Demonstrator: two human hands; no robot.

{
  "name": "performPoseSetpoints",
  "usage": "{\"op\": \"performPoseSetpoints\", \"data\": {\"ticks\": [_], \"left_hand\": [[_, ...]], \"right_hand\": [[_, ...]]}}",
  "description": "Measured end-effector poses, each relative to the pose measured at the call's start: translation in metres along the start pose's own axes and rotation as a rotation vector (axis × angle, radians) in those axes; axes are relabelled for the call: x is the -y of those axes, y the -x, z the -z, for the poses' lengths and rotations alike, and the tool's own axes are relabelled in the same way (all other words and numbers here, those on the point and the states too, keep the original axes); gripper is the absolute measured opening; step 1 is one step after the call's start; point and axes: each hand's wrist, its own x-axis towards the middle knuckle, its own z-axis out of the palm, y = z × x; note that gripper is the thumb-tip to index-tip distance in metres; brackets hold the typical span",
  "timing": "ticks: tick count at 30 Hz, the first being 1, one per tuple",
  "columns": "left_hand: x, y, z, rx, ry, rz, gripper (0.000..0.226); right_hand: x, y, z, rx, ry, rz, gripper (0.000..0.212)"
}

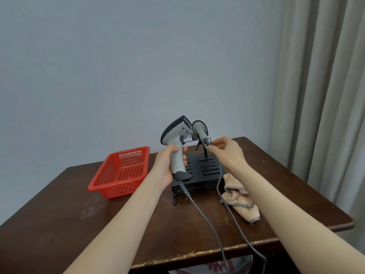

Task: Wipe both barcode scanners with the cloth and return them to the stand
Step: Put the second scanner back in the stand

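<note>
Gripping the first barcode scanner (176, 149) around its pale grey handle, the left hand (167, 165) holds it upright over the left side of the stand (206, 169), with the scanner's dark-edged head tipped toward the stand's upright wire holder. The second barcode scanner (199, 129) sits at the top of that holder at the back of the stand, head up and handle slanting down. The right hand (227, 150), over the right rear of the stand, pinches the lower end of that handle between thumb and forefinger while the other fingers curl loosely. A grey cable (206, 221) runs from the foot of the first scanner, past the front of the stand and off the near edge of the worktop (59, 214). A second cable (217, 182) drops across the right side of the stand and trails the same way. The cloth (240, 197), beige with a checked border, lies crumpled on the worktop just beside the stand's right front corner, under neither hand. A red basket (122, 173) stands to the left of the stand, and a grey curtain (325, 95) hangs well beyond its right side.
</note>
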Motion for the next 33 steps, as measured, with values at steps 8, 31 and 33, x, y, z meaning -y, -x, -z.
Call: {"op": "performPoseSetpoints", "data": {"ticks": [8, 31, 33], "left_hand": [[-0.011, -0.012, -0.007, -0.005, -0.104, -0.091, 0.025], [-0.070, -0.049, -0.029, -0.045, -0.586, -0.150, 0.009], [-0.073, -0.053, -0.030, -0.052, -0.580, -0.160, 0.009]], "right_hand": [[0.018, 0.003, -0.016, 0.350, -0.404, -0.131, 0.044], [0.073, -0.040, -0.059, 0.402, -0.015, 0.053, 0.028], [0.075, -0.046, -0.060, 0.378, 0.081, 0.079, 0.031]]}}
